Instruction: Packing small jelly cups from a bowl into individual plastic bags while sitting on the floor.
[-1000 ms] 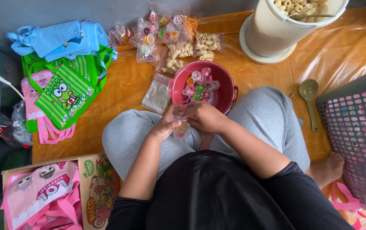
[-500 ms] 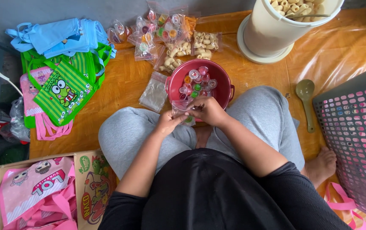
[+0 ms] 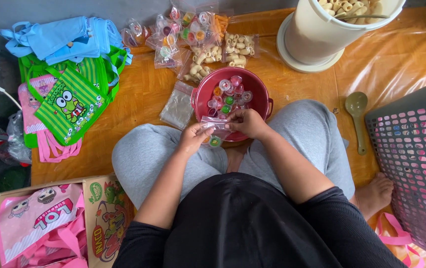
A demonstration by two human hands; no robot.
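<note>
Over my lap, my left hand (image 3: 191,138) and right hand (image 3: 246,122) are both pinched on a small clear bag (image 3: 214,123), holding its mouth apart, jelly cups (image 3: 215,142) just under it. I judge this the filling step; next calls for another cup from the red bowl (image 3: 257,89). Filled bags (image 3: 183,30) lie beyond on the floor.

Both hands, left hand (image 3: 193,139) and right hand (image 3: 246,123), pinch a small clear bag (image 3: 215,125) at the 6 o'clock rim of the red bowl (image 3: 202,94) of jelly cups (image 3: 229,95).
</note>
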